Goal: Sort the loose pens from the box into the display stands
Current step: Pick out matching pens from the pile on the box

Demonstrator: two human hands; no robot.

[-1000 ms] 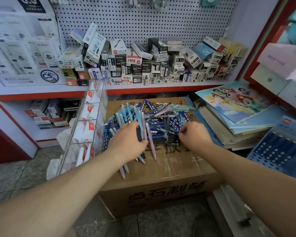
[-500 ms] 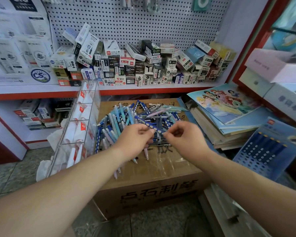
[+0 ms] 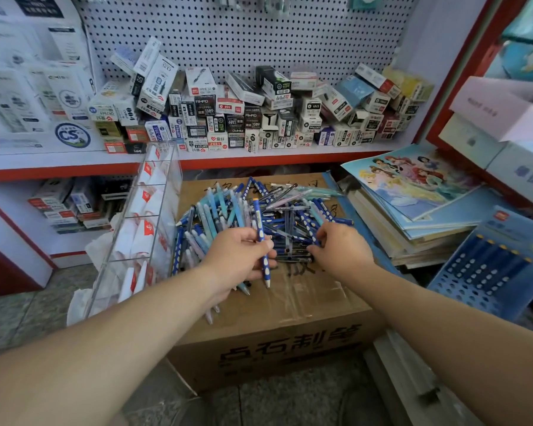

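We record one cardboard box (image 3: 274, 339), brown, sealed with clear tape and printed with dark characters on its front face. On its flat top lies one heap of loose pens (image 3: 293, 210). They run to several dozen and are too crossed and overlapped for an exact count. The barrels are slim, in dark blue with white dots, pale blue, teal, pink and black.

Both hands are at the heap, close together but not touching. The left hand (image 3: 240, 259) grips a bundle of pens. One dotted blue pen (image 3: 260, 232) with an orange cap end stands nearly upright between thumb and fingers, and at least three further tips stick out below the palm. The right hand (image 3: 339, 244) has its fingers curled down into the dark blue pens at the heap's near right edge. We cannot tell whether it grips any of them.

Just beside the box on the left stands one clear acrylic display stand (image 3: 166, 192), leaning, with at least four tiers. White packets with red marks lie in its compartments.

Behind, one red-edged shelf (image 3: 74, 167) carries many small printed cartons under a white pegboard (image 3: 243, 32). To the right lies one stack of books (image 3: 413, 210) with glossy covers. Beside it is one blue perforated pack (image 3: 486, 272), in which we count five dotted barrels.
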